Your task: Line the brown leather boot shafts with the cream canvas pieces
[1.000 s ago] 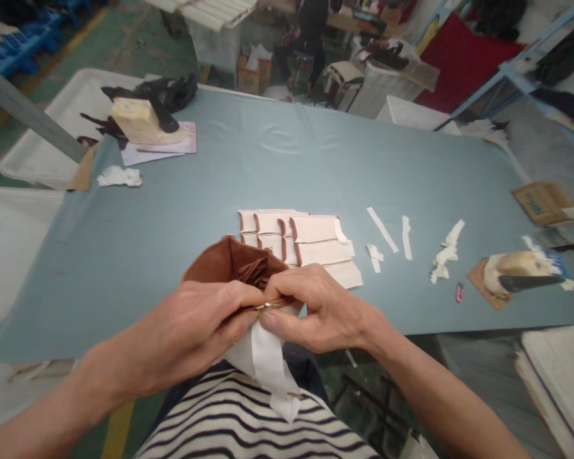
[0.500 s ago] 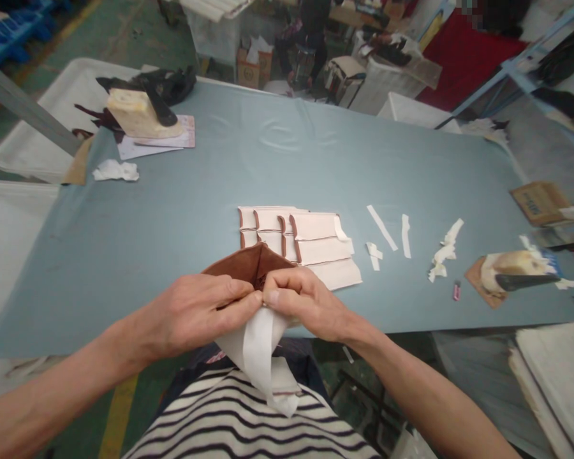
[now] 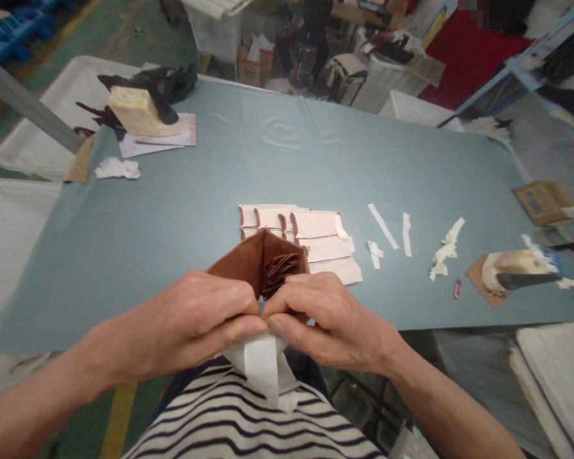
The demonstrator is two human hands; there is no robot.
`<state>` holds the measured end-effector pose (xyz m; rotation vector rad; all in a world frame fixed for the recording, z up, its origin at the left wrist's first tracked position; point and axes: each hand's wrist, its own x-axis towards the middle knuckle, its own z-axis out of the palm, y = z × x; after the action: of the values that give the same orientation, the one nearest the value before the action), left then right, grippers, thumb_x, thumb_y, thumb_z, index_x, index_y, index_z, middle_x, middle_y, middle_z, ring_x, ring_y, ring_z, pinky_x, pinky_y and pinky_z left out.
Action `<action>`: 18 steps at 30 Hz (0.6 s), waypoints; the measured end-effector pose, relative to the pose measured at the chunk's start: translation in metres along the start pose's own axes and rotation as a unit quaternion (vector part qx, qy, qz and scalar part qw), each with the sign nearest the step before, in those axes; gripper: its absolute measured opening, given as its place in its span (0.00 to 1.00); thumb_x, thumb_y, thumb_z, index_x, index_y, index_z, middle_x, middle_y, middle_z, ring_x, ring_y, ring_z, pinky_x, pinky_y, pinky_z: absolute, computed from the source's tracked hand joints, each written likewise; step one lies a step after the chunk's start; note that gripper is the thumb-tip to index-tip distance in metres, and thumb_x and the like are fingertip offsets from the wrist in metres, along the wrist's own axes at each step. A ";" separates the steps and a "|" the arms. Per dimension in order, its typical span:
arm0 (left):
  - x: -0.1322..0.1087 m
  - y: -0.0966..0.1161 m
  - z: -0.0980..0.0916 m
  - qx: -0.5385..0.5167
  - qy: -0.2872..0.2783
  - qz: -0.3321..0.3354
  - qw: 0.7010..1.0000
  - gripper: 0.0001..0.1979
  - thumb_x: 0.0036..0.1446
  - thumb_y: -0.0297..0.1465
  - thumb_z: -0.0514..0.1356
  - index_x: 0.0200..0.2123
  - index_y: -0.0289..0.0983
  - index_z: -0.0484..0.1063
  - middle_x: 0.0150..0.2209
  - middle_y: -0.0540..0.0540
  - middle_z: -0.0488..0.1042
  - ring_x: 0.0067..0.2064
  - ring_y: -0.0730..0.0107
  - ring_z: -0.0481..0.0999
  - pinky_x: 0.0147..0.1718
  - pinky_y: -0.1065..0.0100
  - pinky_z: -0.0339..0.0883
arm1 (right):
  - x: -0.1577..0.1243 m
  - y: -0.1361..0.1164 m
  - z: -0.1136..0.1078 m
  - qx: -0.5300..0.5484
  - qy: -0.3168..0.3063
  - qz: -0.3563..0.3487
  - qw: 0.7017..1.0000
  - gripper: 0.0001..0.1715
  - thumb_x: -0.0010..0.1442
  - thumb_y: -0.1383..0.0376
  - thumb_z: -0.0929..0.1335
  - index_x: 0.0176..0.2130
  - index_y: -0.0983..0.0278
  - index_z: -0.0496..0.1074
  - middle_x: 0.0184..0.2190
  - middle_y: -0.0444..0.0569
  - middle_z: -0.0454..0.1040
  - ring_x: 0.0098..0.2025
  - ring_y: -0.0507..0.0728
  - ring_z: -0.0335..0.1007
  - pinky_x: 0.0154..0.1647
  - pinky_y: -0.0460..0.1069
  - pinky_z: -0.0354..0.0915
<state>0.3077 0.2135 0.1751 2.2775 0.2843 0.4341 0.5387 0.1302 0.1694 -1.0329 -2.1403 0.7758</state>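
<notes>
A brown leather piece [image 3: 242, 257] stands opened in a V beyond my fingers, with several thin brown folds inside its right half. My left hand [image 3: 205, 315] pinches its near edge, fingers closed. Right beside it, my right hand [image 3: 320, 315] grips the same edge, the two thumbs nearly touching. A white strip [image 3: 263, 366] hangs down from under the thumbs in front of a striped shirt. Past the leather piece, several cream panels with brown edges [image 3: 321, 225] lie overlapped on the blue-grey table [image 3: 182, 191].
White paper strips [image 3: 382, 226] and a small pink item [image 3: 457, 290] lie to the right. A cream block with a black strap [image 3: 521, 271] is at the far right; another block [image 3: 131, 109] sits back left. Someone's legs [image 3: 303, 48] show beyond the table.
The leather piece shows more of its inside, with the brown folds now visible. Both hands have moved slightly toward me, and the white strip hangs straighter.
</notes>
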 end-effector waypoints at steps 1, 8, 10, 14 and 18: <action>-0.001 -0.001 0.002 0.021 0.003 0.019 1.000 0.19 0.79 0.34 0.52 0.31 0.39 0.67 0.24 0.54 0.68 0.24 0.74 0.64 0.25 0.70 0.56 | -0.002 -0.001 0.001 0.002 -0.005 0.005 1.000 0.16 0.78 0.64 0.62 0.39 0.62 0.74 0.30 0.45 0.79 0.31 0.52 0.72 0.36 0.48 0.64; 0.004 0.010 0.001 0.030 -0.046 0.041 0.998 0.20 0.80 0.37 0.52 0.31 0.39 0.65 0.24 0.54 0.68 0.24 0.75 0.67 0.25 0.69 0.57 | -0.008 -0.023 -0.005 -0.055 -0.018 0.000 0.998 0.17 0.75 0.68 0.61 0.37 0.63 0.75 0.27 0.46 0.76 0.29 0.53 0.69 0.33 0.49 0.62; 0.006 0.017 0.002 0.047 -0.043 0.051 0.997 0.19 0.78 0.31 0.52 0.30 0.40 0.63 0.24 0.54 0.67 0.24 0.72 0.66 0.25 0.66 0.56 | -0.008 -0.026 -0.007 -0.066 -0.008 -0.004 0.998 0.17 0.74 0.69 0.61 0.37 0.64 0.75 0.26 0.46 0.75 0.28 0.54 0.68 0.32 0.50 0.62; 0.004 0.026 0.012 -0.080 -0.033 0.025 0.996 0.18 0.70 0.22 0.52 0.27 0.42 0.55 0.22 0.56 0.61 0.23 0.73 0.61 0.24 0.67 0.54 | -0.009 -0.018 0.001 0.049 -0.003 -0.018 0.999 0.17 0.78 0.65 0.62 0.37 0.64 0.74 0.28 0.45 0.76 0.29 0.52 0.70 0.33 0.49 0.64; 0.002 0.025 0.031 -0.265 0.026 -0.064 0.962 0.21 0.70 0.29 0.55 0.24 0.41 0.52 0.20 0.58 0.53 0.20 0.77 0.54 0.19 0.70 0.49 | -0.006 -0.009 0.019 0.242 0.064 0.003 0.968 0.20 0.76 0.58 0.66 0.32 0.63 0.72 0.25 0.41 0.74 0.26 0.49 0.68 0.30 0.45 0.64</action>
<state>0.3238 0.1767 0.1743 1.7172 0.2984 0.4408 0.5233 0.1159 0.1626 -0.8009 -1.7143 1.1305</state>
